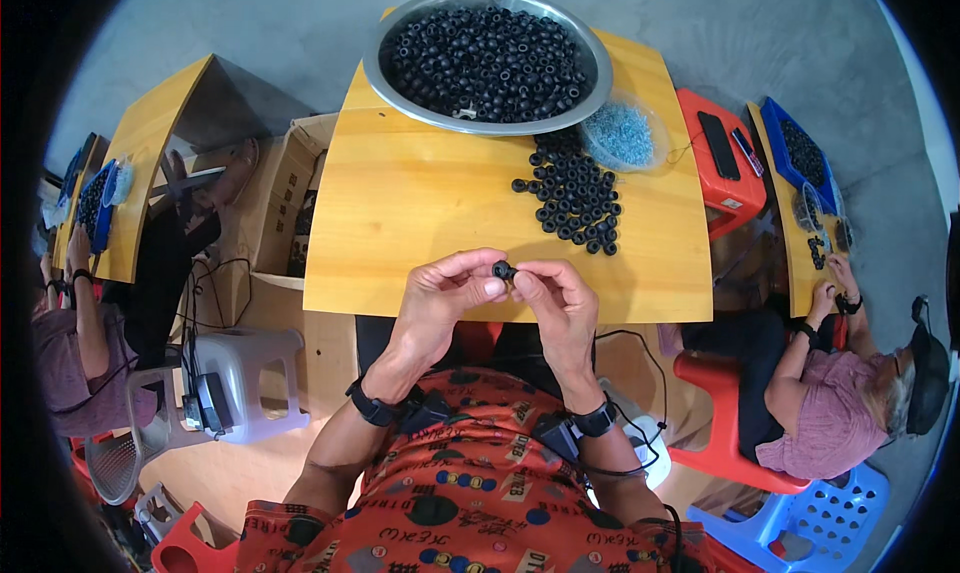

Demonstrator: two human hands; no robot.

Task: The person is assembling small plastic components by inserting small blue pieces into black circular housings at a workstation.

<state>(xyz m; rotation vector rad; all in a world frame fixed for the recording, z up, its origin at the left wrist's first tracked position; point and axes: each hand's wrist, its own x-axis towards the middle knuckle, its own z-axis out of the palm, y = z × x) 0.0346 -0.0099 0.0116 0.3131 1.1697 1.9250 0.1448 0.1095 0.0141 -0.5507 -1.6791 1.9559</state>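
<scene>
Near the front edge of the wooden table, my left hand (447, 291) pinches a small black ring-shaped part (502, 270) between thumb and fingers. My right hand (556, 298) meets it from the other side, its thumb and forefinger closed on the same part's right end. Just beyond my hands lies a loose cluster of similar black parts (578, 198). A wide metal basin (380, 91) heaped with these parts stands at the table's far edge. Beside it sits a clear plastic tub (660, 153) of small light-blue pieces, too small to make out.
The yellow wooden table (400, 203) bears all this. A red stool (722, 188) at its right holds a dark phone (718, 145). An open cardboard box (285, 208) stands left. People work at tables on both sides. Cables hang by a clear plastic stool (245, 373).
</scene>
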